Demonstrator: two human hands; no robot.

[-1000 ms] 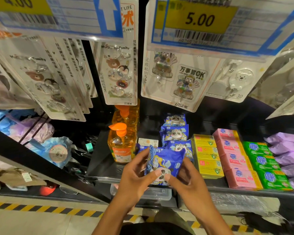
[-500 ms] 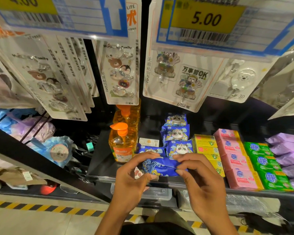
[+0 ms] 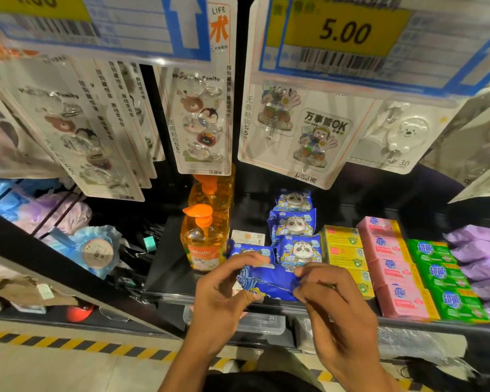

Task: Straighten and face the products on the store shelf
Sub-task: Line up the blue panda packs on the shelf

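Though crowded, black shelf (image 3: pixel 167 267), striped floor (image 3: pixel 54 369)

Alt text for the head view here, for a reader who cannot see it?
The left hand and the right hand pinch the two ends of a blue packet at the front of the shelf. Behind lie blue panda packets, with orange pump bottles to the left, boxed soaps to the right, hook cards above.

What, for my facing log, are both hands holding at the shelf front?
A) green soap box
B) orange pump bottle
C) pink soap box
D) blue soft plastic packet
D: the left hand and the right hand each pinch one end of the blue soft plastic packet.
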